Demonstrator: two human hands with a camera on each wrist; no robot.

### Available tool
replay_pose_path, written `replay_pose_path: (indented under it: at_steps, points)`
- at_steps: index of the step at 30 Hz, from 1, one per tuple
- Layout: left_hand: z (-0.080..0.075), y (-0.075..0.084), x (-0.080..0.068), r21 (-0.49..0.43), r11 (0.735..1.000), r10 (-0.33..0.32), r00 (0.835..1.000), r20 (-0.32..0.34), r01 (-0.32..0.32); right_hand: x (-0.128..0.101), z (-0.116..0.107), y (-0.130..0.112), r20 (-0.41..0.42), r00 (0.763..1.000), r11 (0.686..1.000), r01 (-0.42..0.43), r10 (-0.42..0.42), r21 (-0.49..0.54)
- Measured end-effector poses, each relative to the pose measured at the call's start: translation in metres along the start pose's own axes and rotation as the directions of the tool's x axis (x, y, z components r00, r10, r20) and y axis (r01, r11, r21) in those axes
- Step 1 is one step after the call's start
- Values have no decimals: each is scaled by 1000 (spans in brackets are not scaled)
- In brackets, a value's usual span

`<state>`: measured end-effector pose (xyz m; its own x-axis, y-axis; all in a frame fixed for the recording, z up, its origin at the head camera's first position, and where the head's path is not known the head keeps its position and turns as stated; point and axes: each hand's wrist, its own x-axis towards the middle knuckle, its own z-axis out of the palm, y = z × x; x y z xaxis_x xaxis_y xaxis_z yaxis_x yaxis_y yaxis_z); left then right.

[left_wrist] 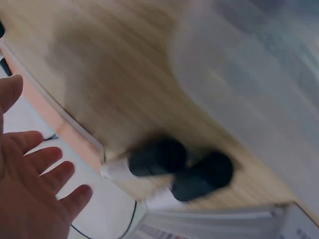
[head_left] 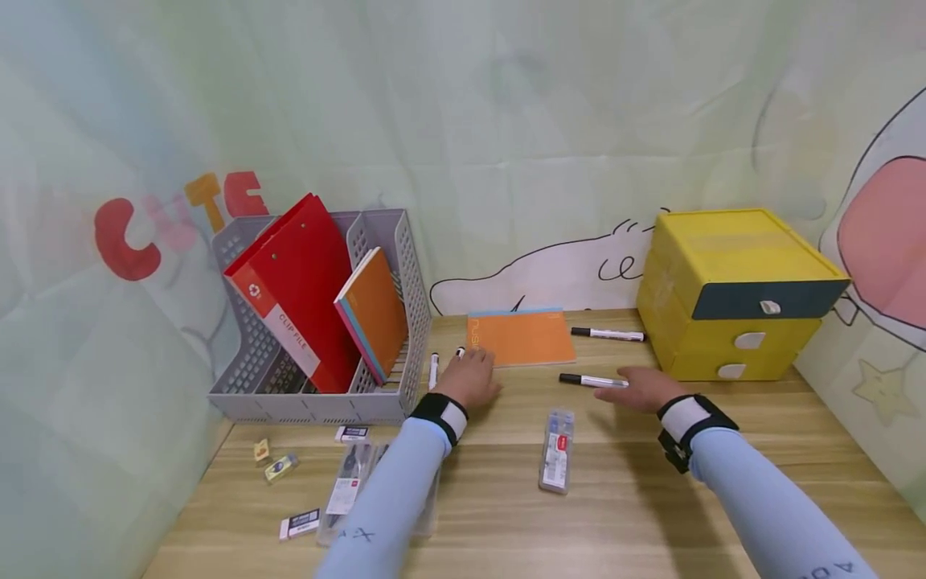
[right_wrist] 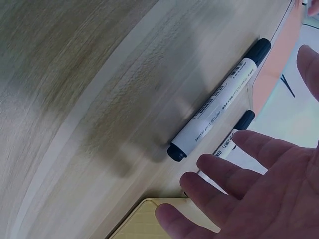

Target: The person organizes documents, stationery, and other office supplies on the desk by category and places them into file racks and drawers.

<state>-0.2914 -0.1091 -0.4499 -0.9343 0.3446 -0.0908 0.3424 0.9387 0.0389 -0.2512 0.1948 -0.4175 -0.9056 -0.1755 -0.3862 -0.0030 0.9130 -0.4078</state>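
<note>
My left hand [head_left: 470,378] hovers near the orange notebook [head_left: 531,338], fingers spread and holding nothing in the left wrist view. Two black-capped white markers [left_wrist: 157,157] lie side by side near it, next to the grey organizer [head_left: 307,406]. On the right, my right hand [head_left: 642,389] reaches toward a black-capped whiteboard marker [right_wrist: 217,104]; its fingertips overlap the marker's end in the head view. In the right wrist view those fingers are apart, with nothing between them. Another marker [head_left: 608,334] lies farther back, beside the notebook.
A red clip file [head_left: 311,297] and several notebooks [head_left: 383,314] lean in the organizer. The yellow drawer box [head_left: 745,297] stands at the right. A small clear case [head_left: 557,450] lies front centre. Erasers [head_left: 299,524] and a clear pen box [head_left: 343,494] lie at the left.
</note>
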Motion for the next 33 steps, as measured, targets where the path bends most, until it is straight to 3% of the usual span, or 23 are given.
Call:
replay_pose_path:
  at_steps: [4, 7, 10, 13, 16, 18, 21, 26, 30, 33]
  points:
    - [4, 9, -2, -84, 996, -35, 996, 85, 42, 2, 1, -4, 2, 1000, 1000, -5, 5, -6]
    - [5, 13, -5, -114, 992, -33, 994, 107, 45, 4, 1, -6, 2, 1000, 1000, -3, 3, -18]
    - [6, 14, -9, -85, 996, 6, 996, 92, 2, 6, 0, -8, -9, 1000, 999, 10, -10, -36]
    - [6, 12, -12, -56, 995, 85, 995, 50, -82, 8, 0, -10, -22, 999, 998, 28, -30, -52]
    - [3, 8, -14, -75, 988, 137, 990, 42, -134, 10, 1, -13, -30, 999, 998, 37, -39, -52]
    - [-1, 6, -14, -128, 983, 138, 988, 66, -129, 12, 1, -15, -34, 998, 998, 44, -46, -51]
    - [-6, 3, -12, -210, 974, 106, 991, 82, -87, 15, 3, -19, -35, 998, 998, 44, -46, -48]
    - [-8, 0, -10, -287, 957, -36, 999, 38, 45, 23, 9, -25, -34, 998, 999, 42, -43, -13]
    - [-7, 2, -12, -309, 937, -154, 987, 50, 162, 31, 16, -30, -57, 997, 999, 47, -47, 5]
    - [-7, 5, -12, -316, 926, -202, 978, 53, 209, 37, 20, -33, -71, 997, 999, 43, -42, 15]
